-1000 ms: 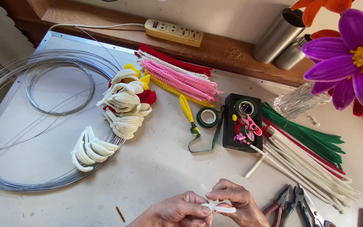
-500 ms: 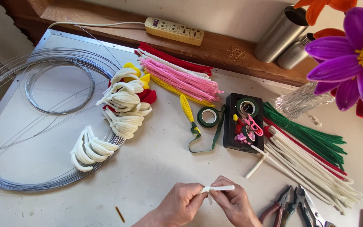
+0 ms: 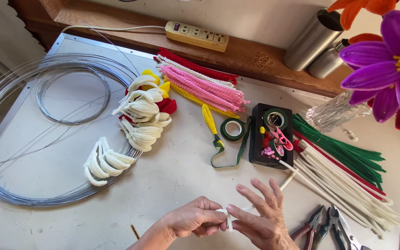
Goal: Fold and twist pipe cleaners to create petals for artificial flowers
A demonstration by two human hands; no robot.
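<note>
At the bottom middle of the head view, my left hand point(image 3: 194, 218) and my right hand point(image 3: 261, 217) meet over the table. Between them they pinch a short white pipe cleaner point(image 3: 228, 218), bent at the fingertips. My left hand's fingers are curled around it. My right hand grips it with thumb and forefinger while its other fingers spread upward. Part of the pipe cleaner is hidden by the fingers.
Folded white pipe-cleaner petals point(image 3: 103, 163) and a bigger cluster point(image 3: 142, 115) lie left of centre on a wire coil point(image 3: 19, 139). Pink, red, yellow stems point(image 3: 204, 85), green tape point(image 3: 233, 129), a black box point(image 3: 271, 136), green and white stems point(image 3: 348, 171), pliers point(image 3: 318, 227).
The white pipe cleaner was held out straight between my hands half a second ago; now it is bent at my fingertips and my right hand's fingers have spread.
</note>
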